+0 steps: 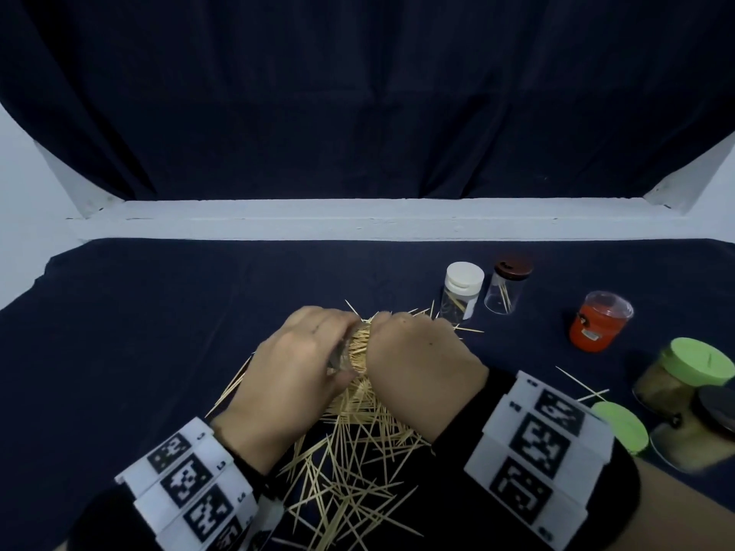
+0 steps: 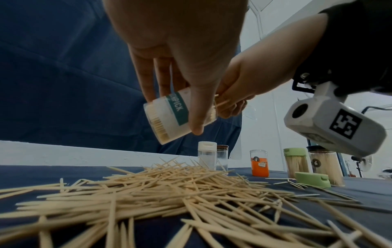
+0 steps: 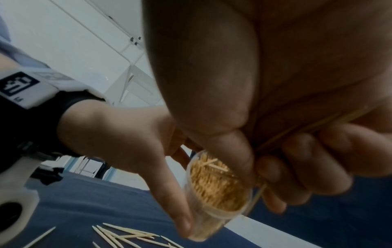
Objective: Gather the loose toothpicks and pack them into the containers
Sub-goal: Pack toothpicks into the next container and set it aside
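Tilting a toothpick container (image 2: pixel 169 115), left hand (image 1: pixel 294 363) grips it; right hand (image 1: pixel 417 371) pinches toothpicks (image 3: pixel 297 129).

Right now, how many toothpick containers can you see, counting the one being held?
6: one in the left hand, container; white-capped and brown-capped behind the pile; orange; green-lidded and dark-lidded far right. None seem hidden.

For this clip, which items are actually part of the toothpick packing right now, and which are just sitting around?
In use:
- left hand holding the clear labelled plastic jar, tilted
- right hand feeding a small bunch of toothpicks into it
- loose wooden toothpick pile

Lying about:
- white-capped clear container
- brown-lidded clear container
- orange container
- green-lidded full jar
- loose green lid
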Demonstrator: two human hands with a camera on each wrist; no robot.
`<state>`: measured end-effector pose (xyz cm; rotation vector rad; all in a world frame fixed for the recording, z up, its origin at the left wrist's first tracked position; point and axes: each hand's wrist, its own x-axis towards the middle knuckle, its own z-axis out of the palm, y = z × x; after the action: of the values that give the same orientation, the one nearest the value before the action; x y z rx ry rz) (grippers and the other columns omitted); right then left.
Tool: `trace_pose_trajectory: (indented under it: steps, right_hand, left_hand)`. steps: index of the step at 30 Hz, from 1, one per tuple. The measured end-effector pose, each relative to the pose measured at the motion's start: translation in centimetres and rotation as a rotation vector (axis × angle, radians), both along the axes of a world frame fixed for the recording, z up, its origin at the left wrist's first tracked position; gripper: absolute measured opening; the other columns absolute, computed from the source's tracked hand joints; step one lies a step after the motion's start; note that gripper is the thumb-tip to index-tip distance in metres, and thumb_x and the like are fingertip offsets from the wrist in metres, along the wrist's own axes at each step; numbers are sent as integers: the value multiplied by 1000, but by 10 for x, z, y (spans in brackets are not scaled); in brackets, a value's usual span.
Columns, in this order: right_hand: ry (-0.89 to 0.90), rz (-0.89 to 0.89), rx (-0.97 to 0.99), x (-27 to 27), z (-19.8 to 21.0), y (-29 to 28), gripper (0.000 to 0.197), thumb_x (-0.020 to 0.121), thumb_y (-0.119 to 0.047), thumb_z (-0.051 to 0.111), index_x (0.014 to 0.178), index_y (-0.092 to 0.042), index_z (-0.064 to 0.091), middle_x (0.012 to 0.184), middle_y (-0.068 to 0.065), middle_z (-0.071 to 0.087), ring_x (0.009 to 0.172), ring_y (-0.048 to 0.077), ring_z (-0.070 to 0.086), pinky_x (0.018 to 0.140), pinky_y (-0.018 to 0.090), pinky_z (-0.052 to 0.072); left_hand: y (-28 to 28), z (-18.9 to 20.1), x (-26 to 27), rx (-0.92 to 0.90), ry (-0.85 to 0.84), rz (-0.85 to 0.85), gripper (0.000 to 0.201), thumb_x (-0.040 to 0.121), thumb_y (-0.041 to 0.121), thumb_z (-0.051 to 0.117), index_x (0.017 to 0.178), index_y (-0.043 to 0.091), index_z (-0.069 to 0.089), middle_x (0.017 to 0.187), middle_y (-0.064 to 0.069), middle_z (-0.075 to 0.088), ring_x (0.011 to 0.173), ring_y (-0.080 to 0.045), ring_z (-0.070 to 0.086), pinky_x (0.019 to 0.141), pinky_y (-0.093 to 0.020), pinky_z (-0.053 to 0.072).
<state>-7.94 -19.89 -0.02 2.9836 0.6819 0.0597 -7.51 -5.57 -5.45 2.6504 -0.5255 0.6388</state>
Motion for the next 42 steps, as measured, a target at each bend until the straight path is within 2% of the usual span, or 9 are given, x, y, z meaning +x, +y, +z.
trace_pose_trajectory:
  steps: [2, 4, 6, 10, 15, 20, 29, 33, 42]
  right_hand:
    - [35, -35, 84, -2, 7, 4, 41, 76, -4, 22, 95, 7, 57, 81, 19, 58, 72, 34, 64, 56, 33, 32]
    - [87, -14, 180, 6, -1, 0, 40, 89, -7, 38, 127, 6, 37, 111, 20, 53, 102, 34, 58, 73, 36, 41]
    - [261, -33, 292, 14, 3, -9, 52, 91, -9, 48, 138, -4, 25, 124, 16, 48, 114, 30, 53, 81, 32, 39]
    - [250, -119, 573, 28, -1, -20, 45, 89, -12, 59, 129, -20, 40, 110, 6, 56, 91, 18, 58, 71, 28, 44]
    - [153, -101, 792, 29, -8, -24, 10, 79, -16, 73, 88, -20, 70, 75, -7, 57, 63, 5, 52, 59, 16, 43]
    - [120, 36, 679, 24, -14, -14, 10, 87, -16, 65, 92, -14, 73, 96, 2, 64, 88, 16, 59, 81, 30, 47]
    - [198, -61, 1135, 25, -22, -23, 28, 70, -7, 81, 88, -22, 66, 78, -7, 62, 58, 0, 58, 60, 13, 47]
    - [16, 64, 1099, 22, -28, -23, 13, 72, 2, 74, 74, -12, 75, 71, -14, 60, 62, 1, 58, 61, 9, 45]
    - [-41, 188, 1057, 28, -28, -16, 15, 65, -3, 79, 77, -11, 73, 82, -1, 64, 68, 5, 57, 68, 21, 48]
  left_hand:
    - [-1, -1, 0, 15, 23, -3, 59, 51, 13, 88, 104, 19, 64, 98, 8, 66, 95, -14, 57, 69, -25, 47]
    - [0, -1, 0, 3, 50, 11, 56, 55, 16, 87, 106, 19, 64, 99, 8, 66, 97, -17, 60, 70, -27, 48]
    - [1, 0, 0, -33, 74, 29, 56, 59, 20, 87, 110, 20, 64, 103, 7, 66, 101, -15, 58, 74, -28, 48]
    - [2, 5, -1, -91, 125, 67, 57, 62, 24, 85, 115, 22, 63, 107, 9, 63, 106, -10, 54, 83, -25, 43]
    - [4, 5, 0, -104, 128, 77, 57, 62, 26, 86, 114, 23, 63, 104, 11, 63, 103, -11, 54, 83, -26, 45]
    - [0, 4, -2, -63, 91, 63, 59, 58, 23, 88, 113, 17, 65, 104, 4, 65, 102, -16, 57, 80, -25, 43]
    - [3, 5, -1, -120, 78, 60, 54, 63, 28, 85, 112, 22, 64, 101, 11, 65, 99, -11, 56, 80, -28, 48]
    - [4, 5, -1, -116, 75, 56, 55, 61, 27, 86, 111, 21, 64, 101, 10, 65, 99, -12, 57, 79, -30, 49]
    - [2, 4, -1, -135, -2, -4, 57, 58, 23, 89, 110, 18, 65, 100, 9, 65, 97, -10, 57, 79, -23, 45]
